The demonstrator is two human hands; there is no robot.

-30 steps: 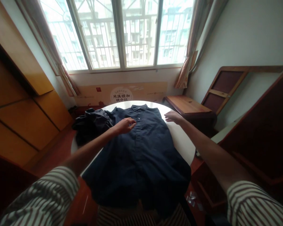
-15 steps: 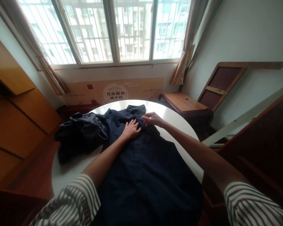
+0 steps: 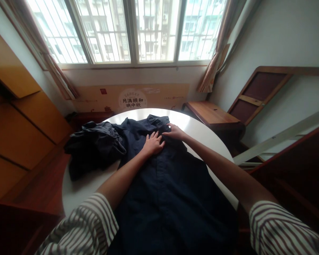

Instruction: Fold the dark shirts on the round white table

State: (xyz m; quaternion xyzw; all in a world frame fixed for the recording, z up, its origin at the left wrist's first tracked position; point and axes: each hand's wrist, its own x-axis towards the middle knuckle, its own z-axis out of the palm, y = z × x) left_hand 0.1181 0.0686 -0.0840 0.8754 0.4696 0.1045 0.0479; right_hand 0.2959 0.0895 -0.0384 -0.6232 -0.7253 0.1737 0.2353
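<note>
A dark navy button-front shirt (image 3: 159, 198) lies on a round white table (image 3: 196, 134), its collar toward the window and its near end hanging past my side of the table. My left hand (image 3: 153, 143) rests flat on the shirt below the collar, fingers spread. My right hand (image 3: 175, 132) touches the shirt just right of the collar, though whether its fingers pinch the cloth is hidden. A crumpled dark cloth bundle (image 3: 94, 148) lies on the table to the left of the shirt, beyond the reach of both hands.
A wooden bench (image 3: 212, 113) stands beyond the table at the right, and a leaning wooden frame (image 3: 257, 95) stands behind it. Orange-brown wardrobe doors (image 3: 21, 134) line the left. A printed banner (image 3: 131, 99) sits below the barred window (image 3: 130, 32).
My hands have moved closer together near the collar, with my right hand coming in from the table onto the shirt. The shirt's right side now lies folded inward.
</note>
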